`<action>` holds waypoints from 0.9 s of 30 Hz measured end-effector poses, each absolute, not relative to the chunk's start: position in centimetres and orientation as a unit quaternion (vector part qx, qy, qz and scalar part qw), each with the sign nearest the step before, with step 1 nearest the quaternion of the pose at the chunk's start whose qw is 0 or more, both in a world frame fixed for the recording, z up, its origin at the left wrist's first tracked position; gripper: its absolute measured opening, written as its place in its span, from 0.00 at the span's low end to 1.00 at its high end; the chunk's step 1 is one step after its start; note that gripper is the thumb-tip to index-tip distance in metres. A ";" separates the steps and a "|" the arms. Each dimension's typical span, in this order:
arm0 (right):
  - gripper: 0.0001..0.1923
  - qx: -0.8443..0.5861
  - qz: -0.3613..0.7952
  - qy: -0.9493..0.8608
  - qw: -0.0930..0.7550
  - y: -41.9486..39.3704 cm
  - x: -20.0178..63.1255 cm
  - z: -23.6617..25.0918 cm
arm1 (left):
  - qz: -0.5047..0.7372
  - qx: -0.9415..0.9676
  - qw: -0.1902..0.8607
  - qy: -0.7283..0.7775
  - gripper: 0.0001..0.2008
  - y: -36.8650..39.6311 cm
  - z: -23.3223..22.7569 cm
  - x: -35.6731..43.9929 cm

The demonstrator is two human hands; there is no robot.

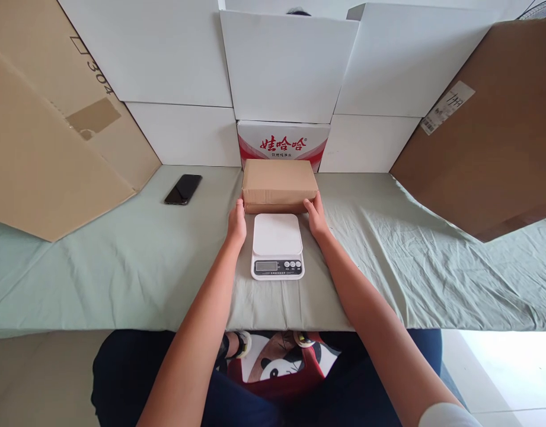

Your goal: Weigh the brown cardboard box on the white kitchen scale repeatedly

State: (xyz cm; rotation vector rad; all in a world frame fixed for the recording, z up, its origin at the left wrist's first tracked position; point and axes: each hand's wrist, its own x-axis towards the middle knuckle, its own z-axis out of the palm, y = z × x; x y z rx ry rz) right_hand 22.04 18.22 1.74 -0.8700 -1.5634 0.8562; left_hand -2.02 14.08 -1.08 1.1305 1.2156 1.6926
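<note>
A small brown cardboard box (279,184) lies on the pale green cloth just behind a white digital kitchen scale (277,244). My left hand (236,223) touches the box's lower left corner. My right hand (318,216) touches its lower right corner. Both hands press the box's sides, and the box rests on the cloth. The scale's platform is bare and sits between my two wrists.
A black phone (182,189) lies on the cloth (121,267) at the back left. White cartons and a red-and-white printed box (284,144) wall the back. Large brown cardboard sheets lean at the left (45,136) and right (490,136).
</note>
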 end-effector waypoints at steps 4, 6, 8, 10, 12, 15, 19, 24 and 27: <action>0.45 -0.352 0.337 -0.661 0.570 18.0 22.0 1.7 | 0.677 0.453 0.330 0.477 0.38 13.2 -0.6 -1.7; 0.47 -0.348 0.322 -0.665 0.576 17.7 22.0 1.9 | 0.679 0.465 0.317 0.472 0.37 12.4 0.0 -1.5; 0.47 -0.343 0.310 -0.673 0.577 17.2 22.0 2.5 | 0.680 0.480 0.310 0.460 0.36 11.3 0.7 -1.2; 0.47 -0.331 0.299 -0.680 0.583 16.4 22.1 3.1 | 0.682 0.494 0.306 0.444 0.35 10.0 1.6 -0.8; 0.47 -0.317 0.288 -0.682 0.593 15.2 22.3 3.7 | 0.685 0.503 0.303 0.431 0.35 8.5 2.2 -0.3; 0.49 -0.329 0.259 -0.683 0.598 12.5 23.0 3.7 | 0.687 0.510 0.310 0.415 0.35 5.6 2.3 0.4; 0.49 -0.369 0.207 -0.688 0.589 8.6 24.0 2.6 | 0.684 0.507 0.324 0.414 0.37 1.5 1.4 0.7; 0.45 -0.377 0.190 -0.695 0.582 6.0 24.5 1.9 | 0.680 0.490 0.332 0.432 0.38 -0.9 0.6 0.3; 0.43 -0.392 0.187 -0.686 0.584 5.9 24.5 2.1 | 0.672 0.486 0.339 0.444 0.39 -0.7 0.7 0.3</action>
